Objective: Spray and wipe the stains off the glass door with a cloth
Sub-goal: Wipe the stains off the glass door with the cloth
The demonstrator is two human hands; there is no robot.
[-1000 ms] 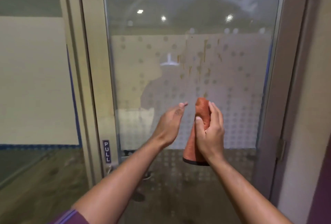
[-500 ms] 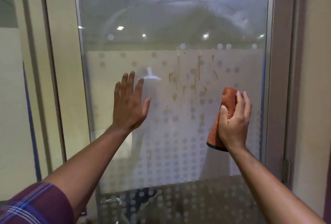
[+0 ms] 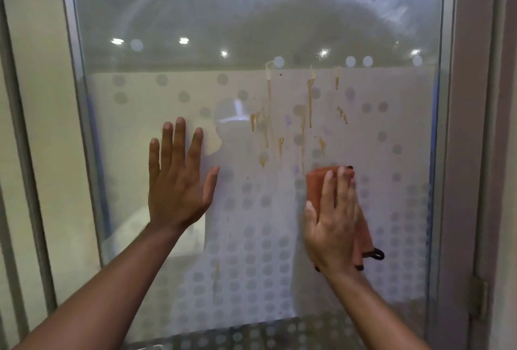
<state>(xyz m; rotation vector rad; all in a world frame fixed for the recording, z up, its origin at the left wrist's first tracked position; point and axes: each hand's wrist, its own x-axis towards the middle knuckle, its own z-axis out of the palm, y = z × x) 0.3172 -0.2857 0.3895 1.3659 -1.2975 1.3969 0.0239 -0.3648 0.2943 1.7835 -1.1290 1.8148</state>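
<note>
**A:** Where are the hands?

**B:** Both are up against the glass door [image 3: 391, 28], well apart. The left hand [image 3: 174, 184] is spread flat on the pane, fingers splayed and pointing up, thumb out to the right, gripping nothing. The right hand [image 3: 331, 221] lies palm-down over an orange cloth [image 3: 317, 186], pinning it to the glass with the fingers laid flat across it rather than curled around it.

**A:** What does the cloth look like?

**B:** Folded into a narrow pad. Its rounded top edge shows above the fingertips, and a strip runs out below the heel of the hand on the right. That lower end has dark edging and a small dark loop [image 3: 375, 254]. It is slightly blurred.

**A:** And the stains?

**B:** Yellowish-brown drips [image 3: 309, 103] run down the pane in thin vertical streaks, between the two hands and above them. The longest ends just above the top of the cloth. A few fainter drips sit lower, below the left thumb.

**A:** The door itself?

**B:** Frosted dots cover the lower part, dense near the bottom and sparse higher up. The upper glass looks hazy, with smeared arcs and reflected ceiling lights. A metal frame [image 3: 81, 98] borders the pane, and a hinge [image 3: 479, 298] sits at lower right.
</note>
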